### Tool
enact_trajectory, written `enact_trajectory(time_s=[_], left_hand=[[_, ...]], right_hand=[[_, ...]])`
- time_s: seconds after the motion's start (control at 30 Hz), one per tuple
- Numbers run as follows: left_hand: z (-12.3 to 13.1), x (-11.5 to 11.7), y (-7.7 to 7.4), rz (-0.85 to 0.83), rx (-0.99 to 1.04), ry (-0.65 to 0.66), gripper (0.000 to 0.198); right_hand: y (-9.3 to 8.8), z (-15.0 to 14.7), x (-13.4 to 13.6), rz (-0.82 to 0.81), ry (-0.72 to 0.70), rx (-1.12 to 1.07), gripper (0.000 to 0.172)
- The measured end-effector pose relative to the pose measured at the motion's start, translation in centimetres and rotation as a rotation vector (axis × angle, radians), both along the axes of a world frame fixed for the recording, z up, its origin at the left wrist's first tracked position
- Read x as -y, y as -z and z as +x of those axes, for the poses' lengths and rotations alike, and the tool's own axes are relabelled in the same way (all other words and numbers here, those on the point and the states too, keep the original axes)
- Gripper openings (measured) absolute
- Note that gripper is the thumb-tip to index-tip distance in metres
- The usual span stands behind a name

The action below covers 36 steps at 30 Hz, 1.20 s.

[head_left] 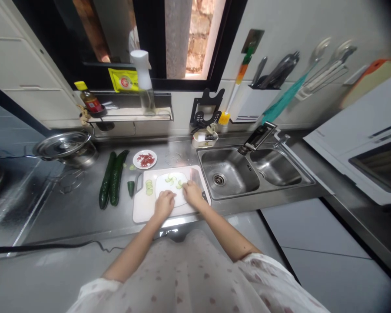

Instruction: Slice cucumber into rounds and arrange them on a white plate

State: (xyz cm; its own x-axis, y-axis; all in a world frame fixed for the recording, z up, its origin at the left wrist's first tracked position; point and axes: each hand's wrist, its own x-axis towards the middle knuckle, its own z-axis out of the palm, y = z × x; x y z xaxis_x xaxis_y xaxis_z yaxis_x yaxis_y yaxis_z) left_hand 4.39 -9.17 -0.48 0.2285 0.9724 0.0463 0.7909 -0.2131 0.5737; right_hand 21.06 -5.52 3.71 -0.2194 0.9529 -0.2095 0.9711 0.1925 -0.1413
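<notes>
While the left hand sits over the near left edge of a white, rounded-square plate, the right hand reaches over its right side, fingertips bunched narrowly beside a pale-green, thin cucumber piece. The left fingers are loosely curled; at this small, blurred size I cannot tell whether either hand actually grips anything. The plate lies on a white, rectangular cutting board, with more thin green pieces spread toward its far side. Arranging cut cucumber on the plate looks to be the step in hand, and only partly done, since a row of pale-green, round slices lies on the board left of the plate. Placing another would call for a light pinch on one slice's edge and a low release beside its neighbours, the plate kept steady.
</notes>
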Motion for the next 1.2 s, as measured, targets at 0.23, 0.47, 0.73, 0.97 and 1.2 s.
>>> enact_trajectory(time_s=[0.23,0.47,0.73,0.97,1.2], left_hand=[[-2.6,1.6,0.7,0.027,0.063,-0.118,0.029],[-7.6,0.5,1.3,0.038,-0.008,-0.438,0.027],[-8.9,-1.6,1.7,-0.093,-0.16,-0.594,0.037],[-8.2,-2.0,1.4,-0.151,-0.208,-0.625,0.035],[-8.3,-2.0,1.8,-0.09,0.046,-0.655,0.021]], right_hand=[[0.3,-0.2,2.1,0.021,0.023,-0.099,0.028],[0.0,-0.4,3.0,0.059,0.037,-0.202,0.029],[0.1,-0.6,3.8,0.096,0.047,-0.253,0.029],[0.3,-0.2,4.4,0.115,0.055,-0.258,0.028],[0.6,-0.1,5.1,0.109,0.059,-0.26,0.027]])
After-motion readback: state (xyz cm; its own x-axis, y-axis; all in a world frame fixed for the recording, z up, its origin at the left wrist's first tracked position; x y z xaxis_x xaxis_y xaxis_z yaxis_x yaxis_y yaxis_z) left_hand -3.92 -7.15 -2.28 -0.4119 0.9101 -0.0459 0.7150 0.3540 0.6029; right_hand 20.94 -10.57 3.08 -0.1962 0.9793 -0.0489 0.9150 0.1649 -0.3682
